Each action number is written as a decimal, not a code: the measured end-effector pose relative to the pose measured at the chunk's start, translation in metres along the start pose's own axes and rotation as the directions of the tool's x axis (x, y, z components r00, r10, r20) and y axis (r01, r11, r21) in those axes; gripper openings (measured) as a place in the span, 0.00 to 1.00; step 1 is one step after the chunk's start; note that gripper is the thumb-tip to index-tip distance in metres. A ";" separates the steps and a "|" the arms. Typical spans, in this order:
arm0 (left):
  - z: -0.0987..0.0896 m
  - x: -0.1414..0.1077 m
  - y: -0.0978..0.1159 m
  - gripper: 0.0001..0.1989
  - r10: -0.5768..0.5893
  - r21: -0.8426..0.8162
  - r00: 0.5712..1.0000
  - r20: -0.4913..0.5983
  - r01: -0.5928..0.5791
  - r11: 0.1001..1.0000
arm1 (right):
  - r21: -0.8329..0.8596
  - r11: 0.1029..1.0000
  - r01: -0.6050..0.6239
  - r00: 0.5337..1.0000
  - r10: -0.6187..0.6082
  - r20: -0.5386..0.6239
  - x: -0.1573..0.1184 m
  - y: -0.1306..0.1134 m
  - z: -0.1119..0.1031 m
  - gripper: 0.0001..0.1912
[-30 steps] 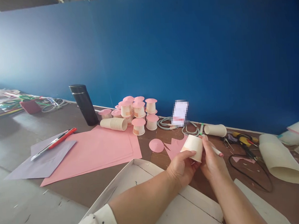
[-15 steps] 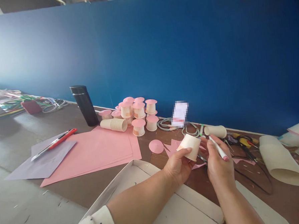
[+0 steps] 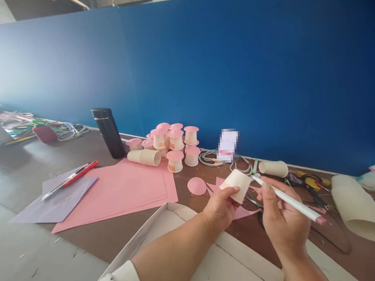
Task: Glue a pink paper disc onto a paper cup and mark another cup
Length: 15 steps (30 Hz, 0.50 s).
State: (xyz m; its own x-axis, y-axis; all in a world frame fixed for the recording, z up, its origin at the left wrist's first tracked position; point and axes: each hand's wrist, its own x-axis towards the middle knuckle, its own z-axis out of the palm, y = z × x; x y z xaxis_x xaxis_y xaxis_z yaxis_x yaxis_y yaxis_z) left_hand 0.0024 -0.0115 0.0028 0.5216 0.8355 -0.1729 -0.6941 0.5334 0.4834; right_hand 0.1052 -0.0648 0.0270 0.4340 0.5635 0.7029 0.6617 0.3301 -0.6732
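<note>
A white paper cup [image 3: 238, 184], tilted with its base upward, is gripped by my left hand [image 3: 220, 206]. My right hand [image 3: 284, 213] holds a white marker with a pink end [image 3: 299, 206], its tip close to the cup's right side. Whether the tip touches the cup I cannot tell. Behind my left hand lie a pink paper disc [image 3: 196, 186] and cut pink scraps [image 3: 244, 212]. Several upside-down cups topped with pink discs [image 3: 175, 162] are grouped and partly stacked near the blue wall. Beside them a nested stack of cups [image 3: 144, 158] lies on its side.
Pink sheets [image 3: 124, 194] and a purple sheet [image 3: 55, 208] carrying a red cutter [image 3: 70, 179] lie at left. A black bottle [image 3: 108, 134] stands behind. A white box lid [image 3: 240, 261] is under my forearms. Cables, tools and larger cups [image 3: 360, 207] lie at right.
The marker has swung from a raised, steeper angle to point at the cup, with its pink end now further right. My right hand has turned and shifted slightly right. My left hand still holds the cup.
</note>
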 end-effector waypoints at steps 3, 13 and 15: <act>0.000 -0.001 -0.001 0.19 0.010 0.021 1.000 0.029 -0.010 1.000 | -0.056 0.998 0.029 1.000 -0.028 0.007 0.000 0.002 0.000 0.18; 0.002 -0.001 -0.001 0.19 0.045 0.023 0.996 0.074 -0.047 0.999 | -0.165 0.976 0.140 0.990 -0.133 0.052 0.002 0.002 0.001 0.15; 0.001 -0.001 -0.001 0.19 0.045 0.028 0.995 0.085 -0.047 0.998 | -0.178 0.974 0.137 0.990 -0.130 0.050 0.001 0.001 0.002 0.15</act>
State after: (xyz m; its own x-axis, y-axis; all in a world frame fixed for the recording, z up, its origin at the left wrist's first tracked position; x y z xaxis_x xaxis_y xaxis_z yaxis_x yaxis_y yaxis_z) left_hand 0.0031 -0.0126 0.0036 0.5303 0.8443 -0.0774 -0.7040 0.4893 0.5148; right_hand 0.1056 -0.0624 0.0268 0.3131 0.5527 0.7724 0.8131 0.2642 -0.5186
